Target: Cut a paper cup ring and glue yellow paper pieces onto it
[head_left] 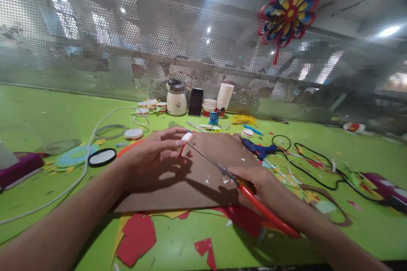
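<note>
My left hand [155, 149] holds a small white paper-cup piece with a red edge [188, 139] between thumb and fingers, a little above a brown cardboard sheet [146, 197]. Wrapped round the orange-red handles of a pair of scissors [259, 207] is my right hand [265, 184]. The scissor blades point up and left, and their tips meet the paper piece; whether they are cutting into it I cannot tell. Small white scraps [226, 181] lie on the cardboard below the blades.
A blue glue gun [259, 149] with a black cable lies right of the cardboard. Behind stand a white jug [177, 99], a phone [195, 102] and stacked paper cups [225, 96]. Red paper offcuts [137, 239] lie in front. A white cable [85, 165] crosses the left side.
</note>
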Tool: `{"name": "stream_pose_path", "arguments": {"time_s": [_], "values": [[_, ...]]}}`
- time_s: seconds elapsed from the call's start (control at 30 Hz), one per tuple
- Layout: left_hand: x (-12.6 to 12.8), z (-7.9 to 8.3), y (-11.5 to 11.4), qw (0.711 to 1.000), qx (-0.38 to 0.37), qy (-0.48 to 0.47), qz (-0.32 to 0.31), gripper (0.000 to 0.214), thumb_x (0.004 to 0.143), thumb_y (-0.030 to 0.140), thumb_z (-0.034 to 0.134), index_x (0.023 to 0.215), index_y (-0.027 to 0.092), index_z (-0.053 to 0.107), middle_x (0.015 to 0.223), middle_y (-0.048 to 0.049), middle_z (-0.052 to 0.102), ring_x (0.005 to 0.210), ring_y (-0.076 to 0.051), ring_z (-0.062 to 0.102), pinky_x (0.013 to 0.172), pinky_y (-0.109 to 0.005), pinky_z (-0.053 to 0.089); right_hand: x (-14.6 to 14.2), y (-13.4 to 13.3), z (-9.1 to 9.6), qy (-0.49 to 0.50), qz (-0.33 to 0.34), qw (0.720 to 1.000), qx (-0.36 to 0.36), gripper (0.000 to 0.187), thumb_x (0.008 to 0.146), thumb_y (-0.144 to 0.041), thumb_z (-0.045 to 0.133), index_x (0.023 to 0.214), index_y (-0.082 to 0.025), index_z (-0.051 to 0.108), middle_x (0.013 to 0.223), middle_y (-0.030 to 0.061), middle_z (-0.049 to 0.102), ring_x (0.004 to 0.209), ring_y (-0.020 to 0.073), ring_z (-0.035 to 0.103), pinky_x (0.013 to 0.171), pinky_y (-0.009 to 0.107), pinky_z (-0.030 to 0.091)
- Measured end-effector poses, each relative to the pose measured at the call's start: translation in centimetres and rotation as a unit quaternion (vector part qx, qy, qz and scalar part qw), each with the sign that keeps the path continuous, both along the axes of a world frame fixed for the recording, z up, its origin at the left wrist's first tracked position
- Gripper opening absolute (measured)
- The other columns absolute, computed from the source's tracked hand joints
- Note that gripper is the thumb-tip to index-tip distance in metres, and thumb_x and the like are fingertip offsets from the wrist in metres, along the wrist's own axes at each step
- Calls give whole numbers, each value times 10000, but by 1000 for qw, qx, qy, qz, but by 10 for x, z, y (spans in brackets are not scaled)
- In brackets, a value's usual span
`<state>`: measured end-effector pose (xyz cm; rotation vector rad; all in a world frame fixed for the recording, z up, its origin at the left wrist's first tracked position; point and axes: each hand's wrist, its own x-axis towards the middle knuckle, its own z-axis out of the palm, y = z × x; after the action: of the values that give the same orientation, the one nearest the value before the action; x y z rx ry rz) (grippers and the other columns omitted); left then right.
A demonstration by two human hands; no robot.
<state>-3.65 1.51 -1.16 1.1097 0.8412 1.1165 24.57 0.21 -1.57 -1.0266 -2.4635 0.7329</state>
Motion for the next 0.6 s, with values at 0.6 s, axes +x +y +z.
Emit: {"name": "stream_pose_path", "arguments": {"time_s": [0.6], "values": [[-10,5,-4,999,-28,6,29,461,801,206,755,1238,245,615,1082,-101,731,872,-253,745,819,-390,596,3,8,3,27,16,999,-44,306,746,-62,511,948,-199,696,896,-11,709,803,176,598,727,260,428]]}}
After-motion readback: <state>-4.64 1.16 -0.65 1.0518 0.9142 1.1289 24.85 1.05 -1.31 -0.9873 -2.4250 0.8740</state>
